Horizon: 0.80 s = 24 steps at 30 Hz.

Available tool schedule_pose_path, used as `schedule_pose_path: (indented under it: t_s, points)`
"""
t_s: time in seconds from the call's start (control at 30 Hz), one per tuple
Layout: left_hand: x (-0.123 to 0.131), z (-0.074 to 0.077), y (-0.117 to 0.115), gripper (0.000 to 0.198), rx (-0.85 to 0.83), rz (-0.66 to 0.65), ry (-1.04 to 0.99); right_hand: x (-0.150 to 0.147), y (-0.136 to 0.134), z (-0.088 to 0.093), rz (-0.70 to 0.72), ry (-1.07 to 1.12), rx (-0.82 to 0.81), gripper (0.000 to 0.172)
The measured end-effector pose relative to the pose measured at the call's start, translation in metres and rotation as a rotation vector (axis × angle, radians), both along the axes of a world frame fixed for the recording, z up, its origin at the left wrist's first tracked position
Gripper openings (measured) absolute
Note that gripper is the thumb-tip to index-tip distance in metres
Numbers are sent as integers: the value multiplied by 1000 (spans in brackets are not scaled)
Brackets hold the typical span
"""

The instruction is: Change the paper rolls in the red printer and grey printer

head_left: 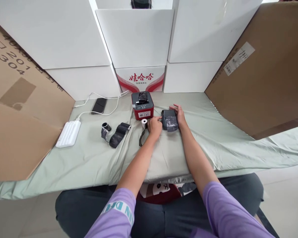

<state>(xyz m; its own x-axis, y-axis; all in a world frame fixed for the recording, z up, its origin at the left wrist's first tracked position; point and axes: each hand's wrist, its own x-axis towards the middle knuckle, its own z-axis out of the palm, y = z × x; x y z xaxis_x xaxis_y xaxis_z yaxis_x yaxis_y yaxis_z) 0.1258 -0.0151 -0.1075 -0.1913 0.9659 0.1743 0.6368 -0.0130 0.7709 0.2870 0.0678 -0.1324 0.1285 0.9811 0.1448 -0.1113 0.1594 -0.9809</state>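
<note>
A small dark grey portable printer [170, 119] lies between my hands, with a dark printed strip of paper over its near side. My right hand [180, 115] is against its right side, fingers bent round the far corner. From the left, my left hand [154, 126] reaches it with an outstretched finger at its left edge, the other fingers curled under. A white paper roll [144, 122] stands just left of that hand, a dark strip [142, 136] trailing below it. Behind is a red and grey label printer [143, 106], with dark paper at its top slot.
Left lie a dark printed paper strip [119, 135], a small dark roll [106, 127], a black phone [99, 105] and a white power bank [69, 133] with a cable [111, 114]. White boxes [136, 38] wall the back; cardboard [24, 109] [265, 72] flanks the green cloth [203, 102].
</note>
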Motion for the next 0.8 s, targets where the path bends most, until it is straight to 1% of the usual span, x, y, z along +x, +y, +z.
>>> schedule_pose_path:
  t_s: [0.2,0.37,0.6,0.7,0.8]
  points:
    - [0,3,-1,46,-15,10,46,-1,-3,4,-12,-61,-5,79]
    - [0,4,-2,46,-18,4,61,-1,-5,6,-14,-49,14,75]
    - [3,2,-4,44,9,10,45,-1,-4,5,-21,-39,33,70]
    - [5,1,-4,39,46,30,27,-1,-3,5,-42,-10,27,70]
    - [7,0,-5,38,75,69,-2,-2,-3,6,-57,-10,31,69]
